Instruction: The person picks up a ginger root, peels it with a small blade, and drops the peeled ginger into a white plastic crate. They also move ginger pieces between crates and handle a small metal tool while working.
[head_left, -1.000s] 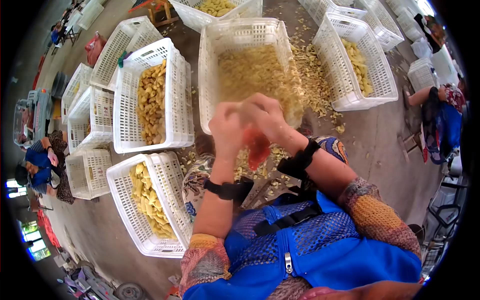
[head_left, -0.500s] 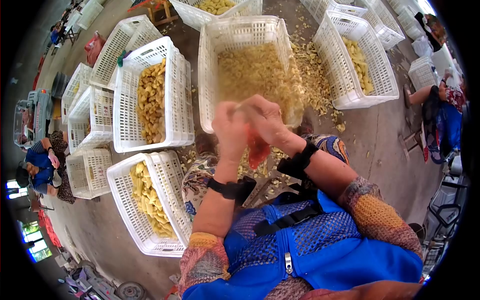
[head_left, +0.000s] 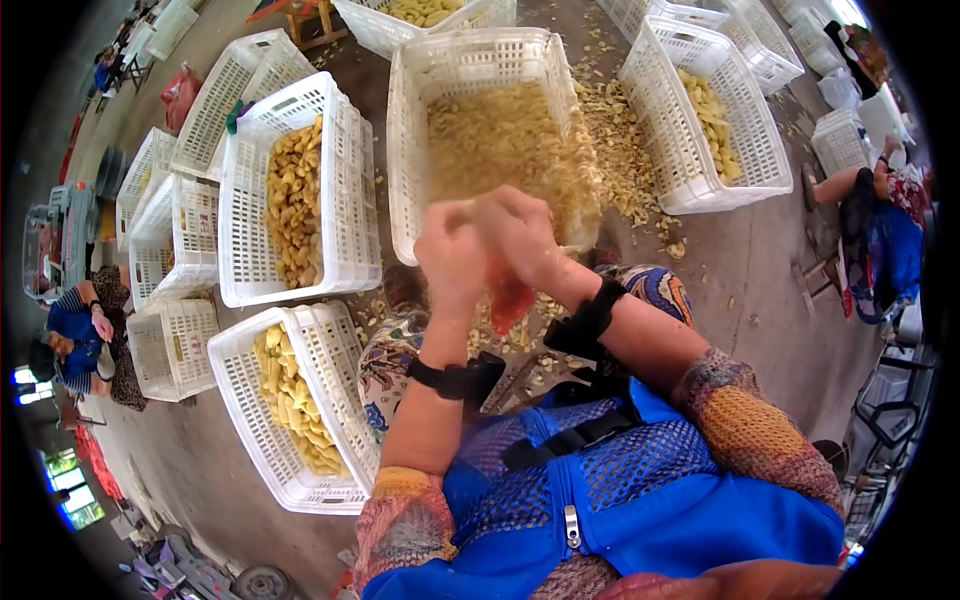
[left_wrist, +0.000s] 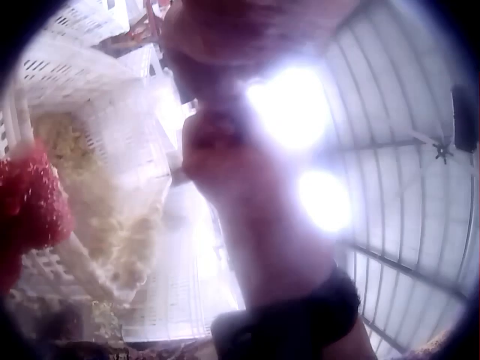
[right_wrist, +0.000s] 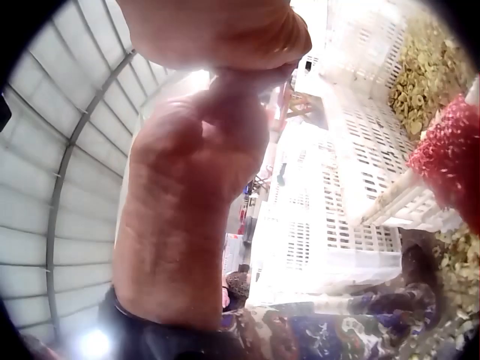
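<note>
Both hands meet above the near edge of the middle crate, which holds pale yellow-brown scraps. In the head view the left hand is bent, its knuckles upward, beside the right hand, whose fingers bend over toward it. Motion blur and the hands themselves hide whatever lies between them. A red, rough-textured thing shows just below the hands; what supports it is hidden. It appears as a red mass in the left wrist view and as red fuzzy material in the right wrist view.
At the left stand a crate of brown knobbly roots and a crate of pale yellow pieces. Another crate with pale pieces is at the right. Scraps litter the floor between crates. Seated people are at both sides.
The hands stay together over the same crate edge, with small shifts and blur at the fingers. The head view has moved slightly, so the crates sit a little further left.
</note>
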